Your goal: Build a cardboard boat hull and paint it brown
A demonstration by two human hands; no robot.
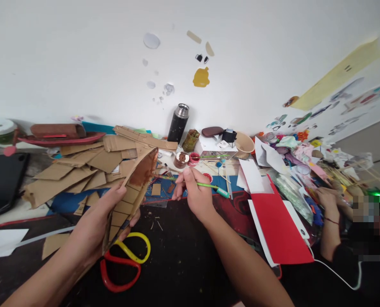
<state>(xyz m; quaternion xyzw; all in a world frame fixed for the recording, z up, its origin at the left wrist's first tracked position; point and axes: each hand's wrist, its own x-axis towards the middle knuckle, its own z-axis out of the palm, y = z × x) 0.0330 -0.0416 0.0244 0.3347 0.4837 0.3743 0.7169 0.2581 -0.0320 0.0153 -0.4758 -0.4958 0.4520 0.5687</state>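
Forearms [241,256] convergent, right hand [198,197] around green brush [206,185]

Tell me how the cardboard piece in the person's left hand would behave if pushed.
The cardboard piece is probably fairly stiff, since it holds a curved, hollow shape in the left hand. It should be light for its size, being thin-walled. The reddish-brown coating at its far end may smear or feel slick if wet, which I can't confirm.

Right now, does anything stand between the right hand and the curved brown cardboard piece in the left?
Nothing visible does; only the thin green-handled brush, held in the right hand, points across toward the cardboard piece.
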